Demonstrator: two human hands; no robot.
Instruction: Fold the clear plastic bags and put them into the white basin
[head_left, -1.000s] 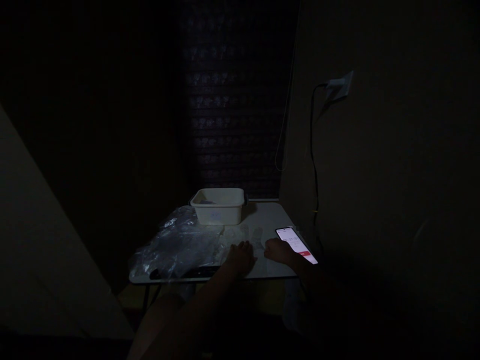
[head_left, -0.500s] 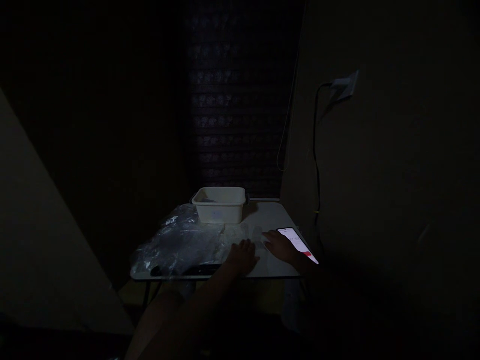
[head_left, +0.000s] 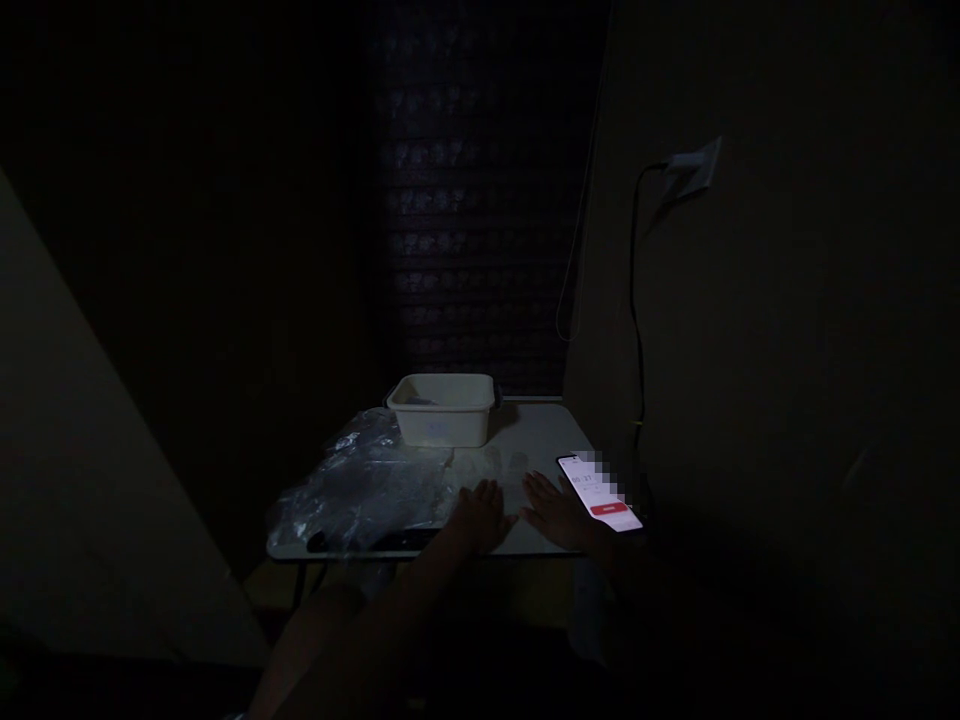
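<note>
My left hand lies flat near the front edge of a small white table, fingers stretched out and holding nothing. Just right of it, my right hand also rests palm down, its fingers apart. Beside the right hand lies a lit phone with a timer display and a red button. Clear plastic sheeting is crumpled over the table's left side, close to my left hand. Behind it stands a white plastic tub with dark handles; something thin and dark shows inside, too dim to name.
A long dark object lies at the table's front edge, partly under the plastic. Past the table hangs a dark window blind with a cord. On the right wall, a black cable drops from a socket. The room is very dim.
My right hand has moved off the phone's upper left edge, slightly down and flat onto the table, uncovering more of the screen. The left hand stays nearly in place.
</note>
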